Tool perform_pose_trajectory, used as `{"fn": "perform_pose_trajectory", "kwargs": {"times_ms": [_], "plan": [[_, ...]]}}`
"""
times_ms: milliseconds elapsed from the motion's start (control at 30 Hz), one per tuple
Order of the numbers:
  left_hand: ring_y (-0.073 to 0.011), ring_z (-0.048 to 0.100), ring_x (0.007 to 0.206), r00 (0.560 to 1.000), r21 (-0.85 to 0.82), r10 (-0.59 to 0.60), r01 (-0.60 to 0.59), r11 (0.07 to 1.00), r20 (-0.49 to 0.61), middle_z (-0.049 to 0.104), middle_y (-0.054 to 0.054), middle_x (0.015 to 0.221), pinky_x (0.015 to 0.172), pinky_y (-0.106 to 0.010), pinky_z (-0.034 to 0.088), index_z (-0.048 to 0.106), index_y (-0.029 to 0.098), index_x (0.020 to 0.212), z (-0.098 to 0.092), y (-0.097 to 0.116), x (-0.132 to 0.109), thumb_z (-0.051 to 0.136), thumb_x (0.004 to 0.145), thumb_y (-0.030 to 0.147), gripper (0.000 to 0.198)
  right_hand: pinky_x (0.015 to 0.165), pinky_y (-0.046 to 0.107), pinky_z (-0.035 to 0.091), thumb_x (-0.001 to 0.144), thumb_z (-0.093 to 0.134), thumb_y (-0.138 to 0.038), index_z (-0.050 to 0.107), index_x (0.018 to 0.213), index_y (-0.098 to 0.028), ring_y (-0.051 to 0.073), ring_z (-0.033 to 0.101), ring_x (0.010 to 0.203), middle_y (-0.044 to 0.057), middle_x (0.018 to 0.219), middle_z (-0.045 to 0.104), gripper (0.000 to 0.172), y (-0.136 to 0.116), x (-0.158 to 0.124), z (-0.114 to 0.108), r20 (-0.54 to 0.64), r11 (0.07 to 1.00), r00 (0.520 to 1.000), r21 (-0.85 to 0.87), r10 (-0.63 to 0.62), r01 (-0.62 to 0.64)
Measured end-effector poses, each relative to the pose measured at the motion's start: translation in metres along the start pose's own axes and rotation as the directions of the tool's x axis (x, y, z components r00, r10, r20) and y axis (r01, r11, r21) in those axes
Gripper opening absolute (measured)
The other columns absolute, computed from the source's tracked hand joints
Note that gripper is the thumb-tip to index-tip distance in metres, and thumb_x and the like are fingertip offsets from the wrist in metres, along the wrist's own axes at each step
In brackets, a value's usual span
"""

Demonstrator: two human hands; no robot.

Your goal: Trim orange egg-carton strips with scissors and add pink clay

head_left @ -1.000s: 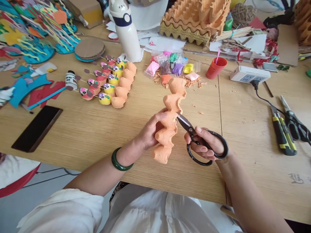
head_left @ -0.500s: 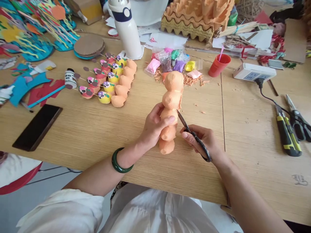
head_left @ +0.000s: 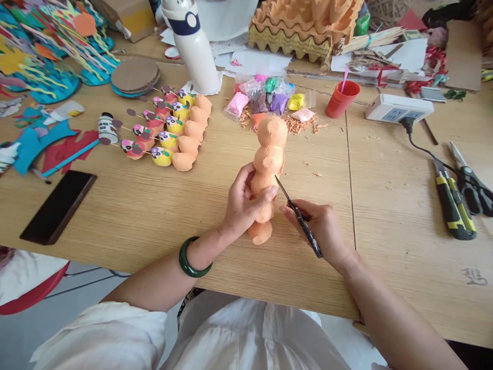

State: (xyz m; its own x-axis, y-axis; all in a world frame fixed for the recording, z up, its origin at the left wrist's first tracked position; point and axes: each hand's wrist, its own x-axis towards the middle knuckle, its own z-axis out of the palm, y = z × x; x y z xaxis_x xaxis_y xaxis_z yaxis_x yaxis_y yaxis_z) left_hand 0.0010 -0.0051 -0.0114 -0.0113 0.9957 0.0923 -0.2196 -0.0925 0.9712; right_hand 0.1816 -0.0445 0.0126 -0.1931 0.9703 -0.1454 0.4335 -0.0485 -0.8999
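Note:
My left hand [head_left: 243,201] is wrapped round the middle of an orange strip of egg-carton cups [head_left: 268,154], held upright over the wooden table [head_left: 154,205] with its bumps facing me. My right hand [head_left: 322,230] grips black scissors [head_left: 297,216], seen edge-on. Their blade tips touch the strip's right edge beside my left thumb. A green bangle [head_left: 192,259] is on my left wrist.
Painted egg-cup figures [head_left: 169,136] lie left of the strip, a black phone [head_left: 57,205] near the front edge. Behind are clay bags [head_left: 265,100], orange shavings, a red cup [head_left: 341,97], a white bottle [head_left: 192,46], stacked egg trays [head_left: 304,25]. A power strip [head_left: 398,108], a yellow-black knife [head_left: 450,203] and shears [head_left: 470,180] lie right.
My left hand turned the strip from its hollow side to its bumpy side. The scissors rotated from flat, handles showing, to edge-on, and stayed at the strip's right edge.

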Motion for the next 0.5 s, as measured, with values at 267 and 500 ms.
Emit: {"fn": "perform_pose_trajectory", "kwargs": {"times_ms": [267,500], "plan": [[-0.0157,0.057,0.066,0.94,-0.248,-0.289,0.328,0.911,0.181,0.067,-0.002,0.08,0.057,-0.031,0.048,0.076,0.027,0.091,-0.004,0.014,0.012,0.081,0.07,0.048,0.03,0.027,0.017,0.027,0.087,0.072,-0.064,0.063,0.086,-0.018,0.004,0.029,0.033,-0.01,0.051,0.04,0.047,-0.006,0.005,-0.018,0.414,0.766,0.895,0.517,0.167,-0.382],[-0.0141,0.054,0.062,0.907,-0.269,-0.359,0.411,0.871,0.222,0.061,-0.002,0.076,0.053,-0.028,0.048,0.073,0.025,0.09,-0.005,0.01,0.014,0.08,0.072,0.05,0.032,0.028,0.017,0.025,0.084,0.071,-0.069,0.062,0.088,-0.018,0.004,0.027,0.035,-0.01,0.054,0.04,0.052,0.004,0.014,-0.021,0.496,0.754,0.855,0.5,0.153,-0.425]]}}
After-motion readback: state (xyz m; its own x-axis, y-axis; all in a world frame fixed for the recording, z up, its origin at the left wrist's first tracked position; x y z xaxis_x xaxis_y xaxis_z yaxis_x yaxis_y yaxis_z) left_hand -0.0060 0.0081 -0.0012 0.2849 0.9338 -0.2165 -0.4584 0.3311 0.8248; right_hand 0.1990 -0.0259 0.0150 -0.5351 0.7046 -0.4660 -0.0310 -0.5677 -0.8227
